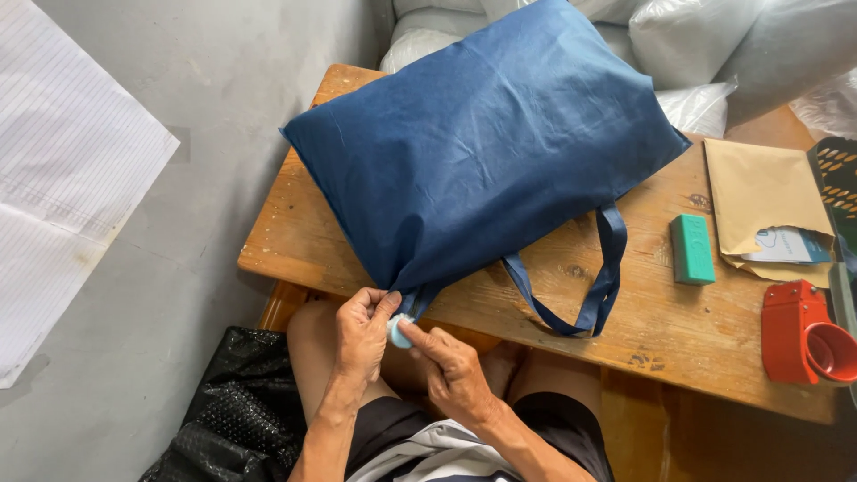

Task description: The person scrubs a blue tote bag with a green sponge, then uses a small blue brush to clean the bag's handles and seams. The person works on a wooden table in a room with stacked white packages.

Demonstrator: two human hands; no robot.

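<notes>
A person sits at a low wooden table (pixel 553 295), seen from above. A stuffed dark blue fabric bag (pixel 482 143) lies flat on it, its lower corner hanging over the near edge, right above the fingers. The left hand (pixel 361 335) pinches that corner, thumb and fingers closed on the cloth. The right hand (pixel 451 366) holds a small pale blue round piece (pixel 398 331) between thumb and forefinger, pressed against the same corner. The bag looks soft, light and pliable, likely easiest to grip by its corner seam or looped handle (pixel 594 286), lying right of the fingers. Farther right sit a green block (pixel 693 249), tan envelope (pixel 763 192) and red tape dispenser (pixel 803 335).
</notes>
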